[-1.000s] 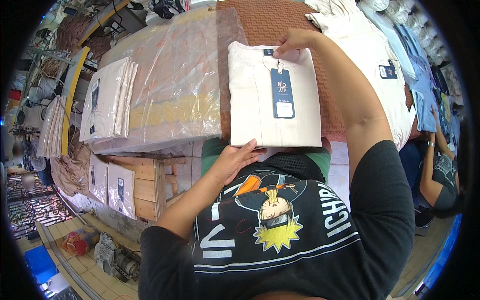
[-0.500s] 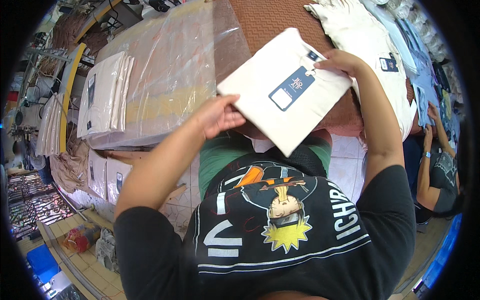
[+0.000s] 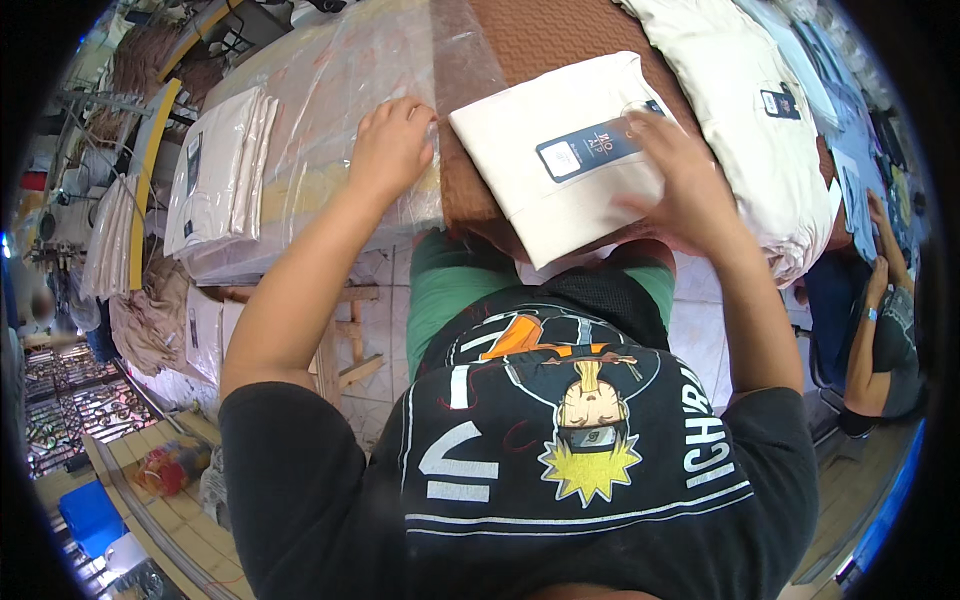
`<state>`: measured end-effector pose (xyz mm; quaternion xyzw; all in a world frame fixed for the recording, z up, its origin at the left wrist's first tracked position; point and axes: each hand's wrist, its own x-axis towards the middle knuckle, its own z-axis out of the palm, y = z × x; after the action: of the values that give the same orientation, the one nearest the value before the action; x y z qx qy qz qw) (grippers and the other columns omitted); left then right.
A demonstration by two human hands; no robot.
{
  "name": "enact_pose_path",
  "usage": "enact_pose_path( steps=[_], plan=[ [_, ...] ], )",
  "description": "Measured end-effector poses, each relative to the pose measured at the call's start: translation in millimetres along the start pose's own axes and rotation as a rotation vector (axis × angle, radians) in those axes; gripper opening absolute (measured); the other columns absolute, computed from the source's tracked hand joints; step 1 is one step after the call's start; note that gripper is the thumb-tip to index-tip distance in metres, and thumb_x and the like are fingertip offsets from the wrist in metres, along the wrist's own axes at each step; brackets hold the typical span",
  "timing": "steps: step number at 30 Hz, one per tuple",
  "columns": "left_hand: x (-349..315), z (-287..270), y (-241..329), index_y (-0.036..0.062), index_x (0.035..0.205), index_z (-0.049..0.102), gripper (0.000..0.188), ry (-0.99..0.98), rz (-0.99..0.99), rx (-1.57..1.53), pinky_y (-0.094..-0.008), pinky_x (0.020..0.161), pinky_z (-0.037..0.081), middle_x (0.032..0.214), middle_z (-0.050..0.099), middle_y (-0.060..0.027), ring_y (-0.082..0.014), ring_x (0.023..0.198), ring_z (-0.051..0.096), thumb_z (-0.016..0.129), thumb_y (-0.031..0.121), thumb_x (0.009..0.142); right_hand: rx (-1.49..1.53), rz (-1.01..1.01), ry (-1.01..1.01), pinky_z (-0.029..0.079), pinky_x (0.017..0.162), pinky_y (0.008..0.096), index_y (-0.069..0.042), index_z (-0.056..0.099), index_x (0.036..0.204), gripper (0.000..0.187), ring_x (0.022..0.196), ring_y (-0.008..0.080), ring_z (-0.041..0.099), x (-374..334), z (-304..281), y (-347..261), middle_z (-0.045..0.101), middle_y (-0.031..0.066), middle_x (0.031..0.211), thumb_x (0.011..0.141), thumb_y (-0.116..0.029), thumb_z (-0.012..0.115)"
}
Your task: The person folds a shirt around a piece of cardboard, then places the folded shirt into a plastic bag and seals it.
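A folded cream shirt lies in front of me at a slant, with a dark blue hang tag on its top face. Over its right side is my right hand, blurred, thumb and fingers apart; whether it touches the cloth I cannot tell. To the left of the shirt, my left hand has its fingers curled at the edge of a clear plastic bag spread on the table, and seems to pinch it. The fingertips are partly hidden.
Bagged folded shirts are stacked on the left. An unfolded cream shirt lies on the brown textured cover to the right. Beyond it are blue garments and another person's arm. A yellow-edged board stands far left.
My left hand has left the shirt's corner and moved up and left onto the plastic. The shirt has come down flatter and turned slightly. My right hand has loosened from its collar end.
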<state>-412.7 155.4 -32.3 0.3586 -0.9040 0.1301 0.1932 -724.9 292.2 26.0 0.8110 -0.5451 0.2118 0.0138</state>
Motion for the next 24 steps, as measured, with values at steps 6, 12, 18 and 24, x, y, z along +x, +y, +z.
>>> enact_pose_path(
  steps=[6, 12, 18, 24],
  plan=[
    [57, 18, -44, 0.0062, 0.114, 0.054, 0.038, -0.54, -0.427, -0.854, -0.0375, 0.094, 0.04, 0.12, 0.054, -0.0136, -0.0279, 0.117, 0.047, 0.062, 0.025, 0.082, -0.231, -0.319, -0.212, 0.027, 0.106, 0.046, -0.014, 0.032, 0.137, 0.079, 0.13, 0.0294, 0.033, -14, 59, -24, 0.033, 0.0134, 0.141, 0.069, -0.027, 0.071],
    [25, -1, -7, 0.0117, 0.128, 0.043, 0.064, -0.323, -0.019, -0.359, -0.043, 0.1, 0.034, 0.131, 0.043, -0.0174, -0.0319, 0.124, 0.039, 0.068, 0.026, 0.071, -0.071, -0.288, -0.126, 0.028, 0.105, 0.0461, -0.014, 0.036, 0.135, 0.07, 0.128, 0.0296, 0.035, -17, 67, -23, 0.037, 0.0116, 0.139, 0.072, -0.023, 0.066],
    [-4, 23, -2, 0.0105, 0.125, 0.047, 0.051, -0.091, -0.063, -0.138, -0.0385, 0.1, 0.035, 0.127, 0.048, -0.0131, -0.0283, 0.12, 0.044, 0.062, 0.015, 0.076, -0.053, -0.291, -0.09, 0.03, 0.104, 0.0457, -0.013, 0.042, 0.131, 0.066, 0.126, 0.0299, 0.038, -19, 67, -23, 0.041, 0.0113, 0.136, 0.07, -0.016, 0.065],
    [41, 10, -22, 0.0083, 0.118, 0.053, 0.036, -0.46, -0.471, -0.628, -0.0353, 0.096, 0.038, 0.122, 0.053, -0.0127, -0.0275, 0.116, 0.049, 0.057, 0.016, 0.083, -0.011, -0.297, -0.043, 0.031, 0.103, 0.0455, -0.014, 0.042, 0.132, 0.07, 0.126, 0.0296, 0.038, -18, 71, -20, 0.042, 0.0105, 0.135, 0.066, -0.009, 0.066]
  ],
)
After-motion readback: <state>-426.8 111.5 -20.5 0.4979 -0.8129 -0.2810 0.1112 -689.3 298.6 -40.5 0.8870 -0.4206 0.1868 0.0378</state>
